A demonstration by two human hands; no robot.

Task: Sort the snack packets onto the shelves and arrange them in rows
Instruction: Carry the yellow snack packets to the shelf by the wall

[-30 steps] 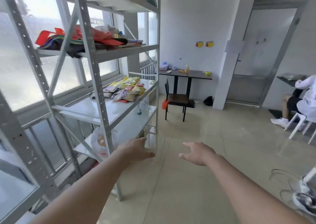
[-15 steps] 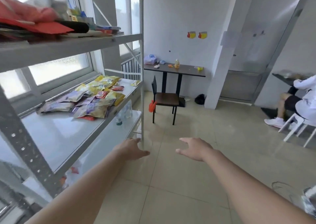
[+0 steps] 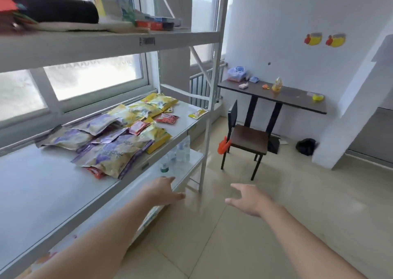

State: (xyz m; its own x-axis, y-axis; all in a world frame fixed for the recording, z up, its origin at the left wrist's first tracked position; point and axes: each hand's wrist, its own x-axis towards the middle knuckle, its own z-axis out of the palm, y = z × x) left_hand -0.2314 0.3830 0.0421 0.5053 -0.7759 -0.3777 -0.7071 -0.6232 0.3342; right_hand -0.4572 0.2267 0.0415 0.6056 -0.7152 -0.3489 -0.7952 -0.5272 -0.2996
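Bright window [image 3: 93,76] daylight (wide-angle bowed edges), seemingly motion-blurred.

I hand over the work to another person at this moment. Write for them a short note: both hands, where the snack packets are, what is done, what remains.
Left hand: open, empty, low in front of the middle shelf.
Right hand: open, empty, over the floor.
Snack packets: a loose overlapping pile on the middle shelf, purple, yellow and small red ones mixed; one small yellow packet lies apart near the right post.
Done: no rows visible yet.
Left: sort the packets by kind and lay them in rows.
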